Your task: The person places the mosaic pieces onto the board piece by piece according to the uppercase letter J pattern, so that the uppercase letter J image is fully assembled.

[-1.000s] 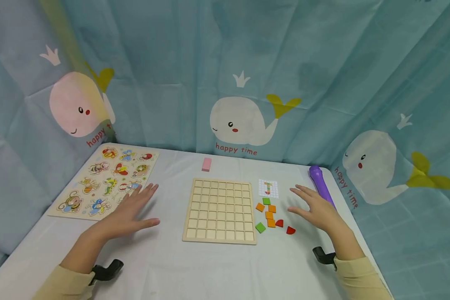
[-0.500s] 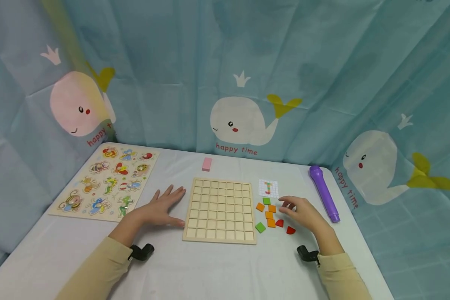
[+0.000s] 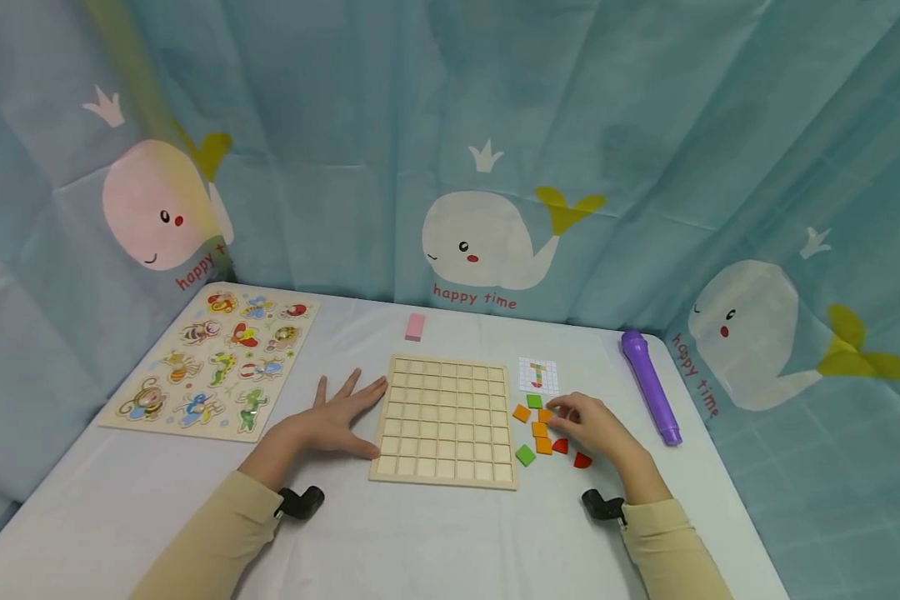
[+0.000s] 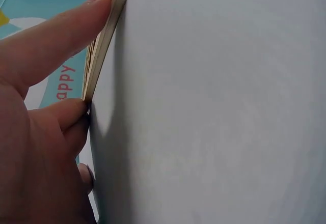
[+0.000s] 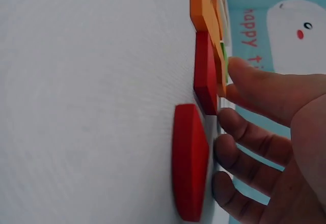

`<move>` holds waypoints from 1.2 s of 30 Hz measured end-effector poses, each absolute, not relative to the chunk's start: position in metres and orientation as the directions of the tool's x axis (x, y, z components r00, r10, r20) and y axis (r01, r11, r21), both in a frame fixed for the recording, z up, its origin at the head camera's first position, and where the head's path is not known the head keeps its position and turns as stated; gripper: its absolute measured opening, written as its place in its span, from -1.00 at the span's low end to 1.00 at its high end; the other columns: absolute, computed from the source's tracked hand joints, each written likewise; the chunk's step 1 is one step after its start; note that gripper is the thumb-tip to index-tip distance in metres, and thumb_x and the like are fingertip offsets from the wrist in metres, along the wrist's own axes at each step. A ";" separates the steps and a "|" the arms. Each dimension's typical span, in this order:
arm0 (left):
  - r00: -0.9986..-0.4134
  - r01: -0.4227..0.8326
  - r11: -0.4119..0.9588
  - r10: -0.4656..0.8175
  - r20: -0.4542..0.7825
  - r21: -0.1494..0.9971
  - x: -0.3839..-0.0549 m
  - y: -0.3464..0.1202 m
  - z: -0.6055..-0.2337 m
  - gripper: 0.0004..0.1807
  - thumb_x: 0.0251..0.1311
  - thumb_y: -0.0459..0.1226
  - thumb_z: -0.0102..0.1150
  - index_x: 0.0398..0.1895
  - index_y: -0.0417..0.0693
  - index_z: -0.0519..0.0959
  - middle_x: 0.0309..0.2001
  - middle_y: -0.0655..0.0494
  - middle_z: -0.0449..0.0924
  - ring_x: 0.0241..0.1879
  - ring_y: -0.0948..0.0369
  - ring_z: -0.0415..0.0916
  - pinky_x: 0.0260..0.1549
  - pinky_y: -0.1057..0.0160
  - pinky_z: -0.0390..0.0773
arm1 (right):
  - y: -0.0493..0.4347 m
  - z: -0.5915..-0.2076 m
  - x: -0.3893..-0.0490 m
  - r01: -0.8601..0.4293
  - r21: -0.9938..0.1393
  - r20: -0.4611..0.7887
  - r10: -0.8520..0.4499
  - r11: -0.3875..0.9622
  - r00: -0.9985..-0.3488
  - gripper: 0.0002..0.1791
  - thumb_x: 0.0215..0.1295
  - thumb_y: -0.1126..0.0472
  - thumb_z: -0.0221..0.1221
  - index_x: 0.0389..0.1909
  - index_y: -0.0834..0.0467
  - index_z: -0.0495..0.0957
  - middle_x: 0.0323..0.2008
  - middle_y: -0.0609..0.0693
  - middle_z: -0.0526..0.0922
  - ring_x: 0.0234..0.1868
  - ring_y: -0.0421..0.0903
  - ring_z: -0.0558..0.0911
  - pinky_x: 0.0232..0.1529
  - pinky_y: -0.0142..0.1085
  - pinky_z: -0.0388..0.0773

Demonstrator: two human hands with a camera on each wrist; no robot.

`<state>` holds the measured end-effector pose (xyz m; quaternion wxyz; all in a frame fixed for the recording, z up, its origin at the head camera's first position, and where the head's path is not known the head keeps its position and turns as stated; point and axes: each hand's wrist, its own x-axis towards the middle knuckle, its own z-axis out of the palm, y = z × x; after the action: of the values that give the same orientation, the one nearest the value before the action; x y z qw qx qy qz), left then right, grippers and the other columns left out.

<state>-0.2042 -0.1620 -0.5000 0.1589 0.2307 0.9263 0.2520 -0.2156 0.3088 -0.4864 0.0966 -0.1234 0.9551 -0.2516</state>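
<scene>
My left hand (image 3: 330, 425) is spread at the left edge of a wooden grid board (image 3: 441, 422). Its thumb and fingertips touch the rim, and the left wrist view shows the thumb (image 4: 61, 40) at the board's side. Right of the board, my right hand (image 3: 588, 423) pinches an orange square tile (image 3: 544, 415) between thumb and index finger. The other fingers (image 5: 249, 142) curl near the tabletop. Around it lie more orange tiles (image 3: 540, 430), green squares (image 3: 525, 456) and two red quarter-round pieces (image 5: 191, 163). A small pattern card (image 3: 537, 377) lies behind the tiles.
An insect puzzle board (image 3: 213, 362) lies at the left of the white-covered table (image 3: 412, 542). A pink block (image 3: 415, 327) stands behind the grid board. A purple microphone-shaped toy (image 3: 651, 387) lies at the right edge. Whale-print curtains (image 3: 330, 167) enclose the table.
My left hand has come right and down to the grid board's left edge. My right hand has moved left, its fingers closing at the orange tile. The tiles lie nearly where they were.
</scene>
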 end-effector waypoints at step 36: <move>-0.847 0.357 0.708 0.520 -0.108 0.608 -0.207 -0.150 -0.517 0.21 -0.09 0.22 0.45 0.62 0.07 0.08 0.64 0.06 -0.05 0.60 -0.22 -0.51 0.38 -0.37 -0.68 | 0.249 -0.475 -0.232 -0.262 -0.626 0.111 -0.249 0.735 -0.962 -0.85 0.33 0.10 0.33 -0.17 0.05 0.69 -0.36 -0.13 0.70 -0.35 -0.20 0.60 -0.39 -0.35 0.59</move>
<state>-0.2072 -0.1496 -0.5170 0.1372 0.2401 0.9140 0.2968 -0.2318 0.2488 -0.4749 -0.0097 -0.1370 0.9313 -0.3375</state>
